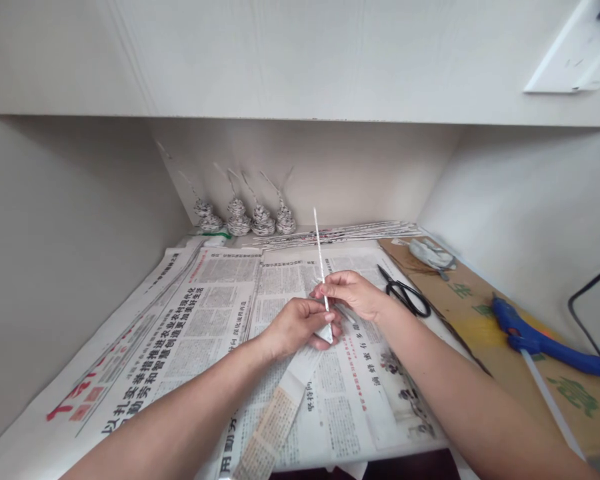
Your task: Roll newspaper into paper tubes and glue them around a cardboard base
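My left hand pinches the lower end of a thin rolled newspaper stick, where a flat strip of newspaper runs into it. The strip trails down toward the near edge of the table. Just above, my right hand grips the same stick between thumb and fingers. The stick points upward, tilted slightly left. Both hands are close together over spread newspaper sheets. Some fingertips are hidden behind the stick and the other hand.
Black-handled scissors lie right of my hands. A blue glue gun rests on cardboard beside a crumpled plastic bag. Several woven paper gourds stand at the back, near a bundle of paper sticks. A panel overhangs.
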Available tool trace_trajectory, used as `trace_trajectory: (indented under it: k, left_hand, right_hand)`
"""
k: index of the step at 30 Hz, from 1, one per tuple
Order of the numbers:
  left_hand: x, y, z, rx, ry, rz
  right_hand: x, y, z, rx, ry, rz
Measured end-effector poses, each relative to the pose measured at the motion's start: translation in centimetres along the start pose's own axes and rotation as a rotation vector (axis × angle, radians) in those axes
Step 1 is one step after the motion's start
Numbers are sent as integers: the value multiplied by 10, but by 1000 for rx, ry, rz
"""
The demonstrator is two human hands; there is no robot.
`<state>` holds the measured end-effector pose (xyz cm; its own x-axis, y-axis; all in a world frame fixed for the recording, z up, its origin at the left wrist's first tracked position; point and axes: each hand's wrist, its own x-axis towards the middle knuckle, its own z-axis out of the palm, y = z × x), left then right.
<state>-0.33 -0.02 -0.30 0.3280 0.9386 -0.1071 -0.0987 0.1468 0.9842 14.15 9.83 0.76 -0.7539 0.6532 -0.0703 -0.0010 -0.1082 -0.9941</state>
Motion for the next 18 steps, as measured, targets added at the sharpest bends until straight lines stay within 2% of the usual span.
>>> trace_trajectory:
  k: [9,15,18]
  left_hand:
    - [0,-2,0,28,3,-27]
    - [2,-3,0,43,35,-20]
    - [2,-2,0,53,35,-24]
  right_hand:
    - [1,-3,3,37,120,19]
    - [-2,-6,1,2,0,31]
    - [-1,-5,2,-21,79,7]
